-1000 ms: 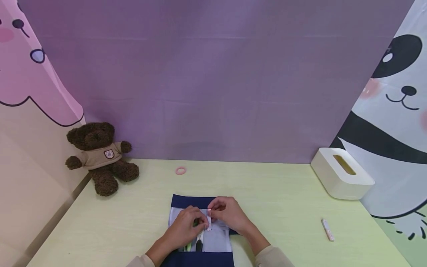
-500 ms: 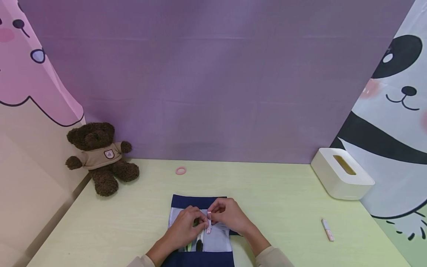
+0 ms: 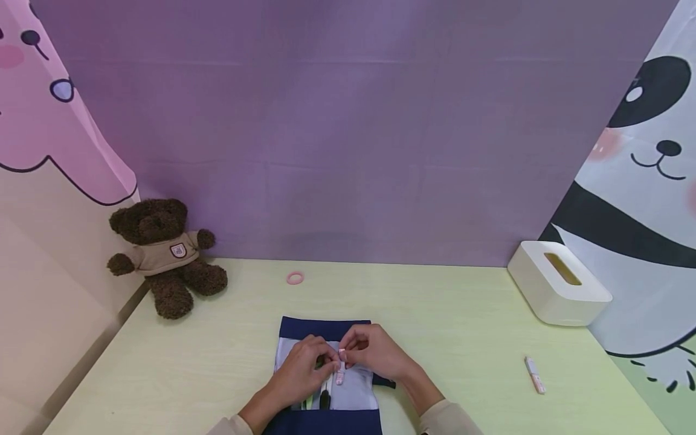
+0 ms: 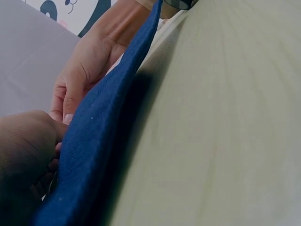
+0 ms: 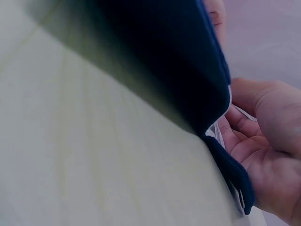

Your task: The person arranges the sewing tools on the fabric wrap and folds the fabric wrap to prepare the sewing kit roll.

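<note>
My right hand [image 3: 375, 353] pinches the top end of a slim white and pink stick [image 3: 340, 374] in the head view. Its lower end lies against the pale lining of an unfolded navy pencil case [image 3: 321, 420]. Close on the left, my left hand [image 3: 304, 368] has thumb and forefinger together at the lining beside the stick, gripping the case; the fabric between them is mostly hidden. A green pen [image 3: 308, 402] and a black-tipped pen [image 3: 324, 400] sit in the case below that hand. Both wrist views show the navy fabric [image 4: 101, 127] raised off the table, hiding the fingertips.
A second white and pink stick [image 3: 535, 374] lies on the table to the right. A pink ring [image 3: 295, 278] lies beyond the case. The brown teddy bear [image 3: 168, 260] sits at back left, a white tissue box [image 3: 560, 284] at back right.
My right hand has moved slightly down toward me, and the stick has slid lower along the lining with it. The left hand has stayed in place.
</note>
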`<state>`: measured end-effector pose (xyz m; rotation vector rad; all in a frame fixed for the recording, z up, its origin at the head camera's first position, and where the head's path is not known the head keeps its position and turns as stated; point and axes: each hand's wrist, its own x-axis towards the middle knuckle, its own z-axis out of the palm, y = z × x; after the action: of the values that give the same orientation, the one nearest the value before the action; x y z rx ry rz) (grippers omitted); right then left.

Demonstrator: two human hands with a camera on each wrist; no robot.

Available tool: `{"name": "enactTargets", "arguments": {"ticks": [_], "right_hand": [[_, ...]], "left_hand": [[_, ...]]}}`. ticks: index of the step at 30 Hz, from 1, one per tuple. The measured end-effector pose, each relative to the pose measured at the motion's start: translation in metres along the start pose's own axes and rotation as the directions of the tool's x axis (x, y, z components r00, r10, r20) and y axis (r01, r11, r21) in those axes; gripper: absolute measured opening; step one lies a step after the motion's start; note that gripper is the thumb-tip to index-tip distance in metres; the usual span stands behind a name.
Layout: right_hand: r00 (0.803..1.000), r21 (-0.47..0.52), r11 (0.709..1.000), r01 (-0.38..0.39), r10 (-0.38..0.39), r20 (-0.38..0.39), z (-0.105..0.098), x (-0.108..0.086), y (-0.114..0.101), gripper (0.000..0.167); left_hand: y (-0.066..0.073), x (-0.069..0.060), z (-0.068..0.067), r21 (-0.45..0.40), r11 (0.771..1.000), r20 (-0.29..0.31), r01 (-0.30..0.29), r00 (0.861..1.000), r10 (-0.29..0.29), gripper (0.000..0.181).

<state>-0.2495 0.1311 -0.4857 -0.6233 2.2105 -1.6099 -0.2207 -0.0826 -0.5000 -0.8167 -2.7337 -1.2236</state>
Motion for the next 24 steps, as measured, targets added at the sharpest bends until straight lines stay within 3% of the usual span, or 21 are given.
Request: {"name": "enactTargets", "arguments": {"ticks": [5, 14, 24], "right_hand": [[0.999, -0.008, 1.0, 0.026, -0.026, 0.019, 0.0002, 0.0008, 0.0003, 0.011], [0.998, 0.003, 1.0, -0.019, 0.019, -0.055, 0.0056, 0.0, -0.003, 0.01], [0.998, 0.003, 1.0, -0.02, 0.02, -0.063, 0.0065, -0.0029, -0.0085, 0.008]], "left_hand": [[-0.0017, 0.0009, 0.0006, 0.013, 1.0, 0.004, -0.002, 1.0, 0.002, 0.006], [-0.0004, 0.0, 0.0008, -0.001, 1.0, -0.002, 0.015, 1.0, -0.015, 0.01], [0.001, -0.0007, 0.0026, 0.033, 0.999, -0.023, -0.007, 1.0, 0.008, 0.01]]}}
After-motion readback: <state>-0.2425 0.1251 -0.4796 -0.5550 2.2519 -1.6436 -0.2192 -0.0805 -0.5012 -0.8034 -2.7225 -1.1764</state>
